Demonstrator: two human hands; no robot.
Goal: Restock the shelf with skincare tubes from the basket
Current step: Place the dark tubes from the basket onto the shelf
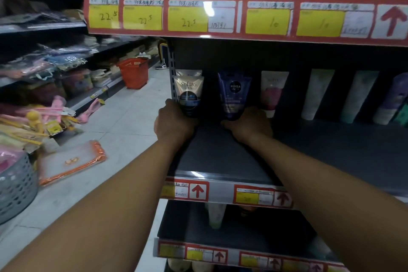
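Observation:
Both my arms reach into the dark middle shelf [220,161]. My left hand [174,122] grips the base of a silver and black Softto tube [188,95] standing upright at the shelf's left end, with a second silver tube just behind it. My right hand [249,125] holds the bottom of a blue Nivea tube [235,95], also upright, a little to the right. A white and pink tube [272,93] stands beside my right hand. The basket I take tubes from is not clearly in view.
Several pale green and purple tubes [357,95] line the shelf's back right. Price labels run along the upper shelf edge [220,15]. An orange shopping basket [133,73] stands on the aisle floor; a grey basket [15,187] and packaged goods sit at left.

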